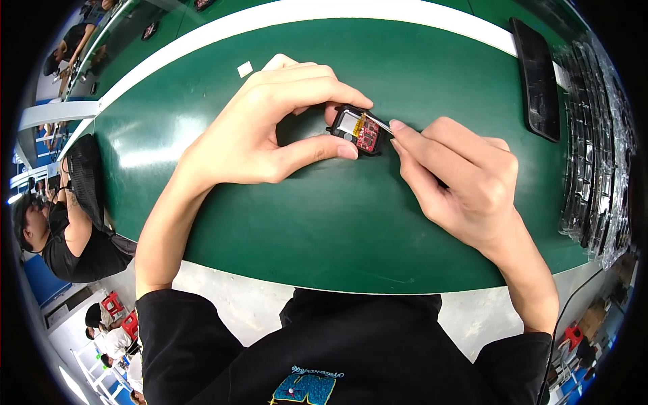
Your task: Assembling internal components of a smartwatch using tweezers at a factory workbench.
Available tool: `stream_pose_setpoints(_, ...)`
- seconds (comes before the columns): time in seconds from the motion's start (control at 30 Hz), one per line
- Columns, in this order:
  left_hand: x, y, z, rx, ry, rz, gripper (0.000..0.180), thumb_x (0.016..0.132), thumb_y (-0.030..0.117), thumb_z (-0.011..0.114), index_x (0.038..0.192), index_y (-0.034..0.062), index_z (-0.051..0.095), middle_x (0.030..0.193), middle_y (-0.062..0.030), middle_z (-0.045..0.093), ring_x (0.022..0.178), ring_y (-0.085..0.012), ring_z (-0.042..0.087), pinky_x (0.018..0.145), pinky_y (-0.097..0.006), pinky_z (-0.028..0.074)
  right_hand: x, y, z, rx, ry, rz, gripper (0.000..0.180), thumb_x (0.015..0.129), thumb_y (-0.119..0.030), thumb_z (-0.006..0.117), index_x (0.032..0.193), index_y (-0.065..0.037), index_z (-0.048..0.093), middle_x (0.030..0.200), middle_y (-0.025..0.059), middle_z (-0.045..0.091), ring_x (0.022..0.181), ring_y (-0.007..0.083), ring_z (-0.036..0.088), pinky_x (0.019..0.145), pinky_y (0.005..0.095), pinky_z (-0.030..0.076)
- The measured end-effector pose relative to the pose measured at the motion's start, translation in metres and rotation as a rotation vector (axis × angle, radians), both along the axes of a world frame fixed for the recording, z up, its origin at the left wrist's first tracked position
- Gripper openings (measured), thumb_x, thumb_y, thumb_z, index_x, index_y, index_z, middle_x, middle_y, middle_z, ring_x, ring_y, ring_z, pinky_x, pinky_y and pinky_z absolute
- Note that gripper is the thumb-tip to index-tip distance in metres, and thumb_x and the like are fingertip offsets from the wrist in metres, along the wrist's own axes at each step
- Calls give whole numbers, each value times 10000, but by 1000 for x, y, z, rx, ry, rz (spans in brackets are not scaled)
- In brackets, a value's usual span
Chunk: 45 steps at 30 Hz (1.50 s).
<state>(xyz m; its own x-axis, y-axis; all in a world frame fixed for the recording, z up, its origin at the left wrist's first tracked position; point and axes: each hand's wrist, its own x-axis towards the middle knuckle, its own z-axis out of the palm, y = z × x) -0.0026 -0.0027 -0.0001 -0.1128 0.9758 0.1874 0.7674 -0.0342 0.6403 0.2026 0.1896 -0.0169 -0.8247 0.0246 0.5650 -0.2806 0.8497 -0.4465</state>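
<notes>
My left hand grips a small black device case by its edges, thumb on the near side and fingers on the far side. The case lies open side up. Inside it show a red circuit board, a silver block like a battery, and a strip of yellow tape between them. In my right hand, thumb and fingers pinch a thin metal tool, likely tweezers. Its tip reaches over the upper part of the board; whether it touches cannot be made out.
A small white square lies on the green table beyond my left hand. At the far right are a black tray and stacked black trays in clear plastic. To the left sits another person beside a black mesh chair back.
</notes>
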Motion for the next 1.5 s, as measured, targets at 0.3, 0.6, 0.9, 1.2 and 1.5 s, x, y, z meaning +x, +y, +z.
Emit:
stream_pose_setpoints(0.3,-1,1,-2,38,19,-46,578,810,179,963,1345,92,764,1027,-4,700,889,-173,558,874,-338,403,-4,9,10,-282,-24,-68,197,915,55,840,1104,2,818,772,49,661,568,96,543,502,276,412)
stream_pose_setpoints(0.6,-1,-6,5,6,-156,-8,764,765,158,985,1470,139,692,1037,22,680,898,-160,479,907,-335,417,-11,-8,22,-231,-221,5,439,849,-159,934,1223,-20,751,961,116,696,753,291,721,661,399,580)
stream_pose_setpoints(0.9,-2,-2,12,-46,-209,-59,759,801,30,884,1513,96,629,1060,-4,709,903,-173,496,965,-347,402,-12,-11,19,-219,-245,-51,393,807,-230,901,1101,-36,726,1001,90,719,842,311,786,701,435,621)
stream_pose_setpoints(1.2,-26,-2,22,59,-234,181,498,817,25,855,1302,45,742,1139,-81,757,947,-189,646,911,-356,520,28,2,114,-61,-50,-66,405,793,-271,849,1027,-9,647,992,132,646,706,353,700,623,454,573)
stream_pose_setpoints(1.5,-138,4,2,120,527,640,426,1013,211,767,1389,37,668,1371,-142,698,1305,-373,647,1131,-485,485,63,146,191,101,104,-652,457,709,-358,866,953,12,757,880,169,752,834,326,760,802,421,609)
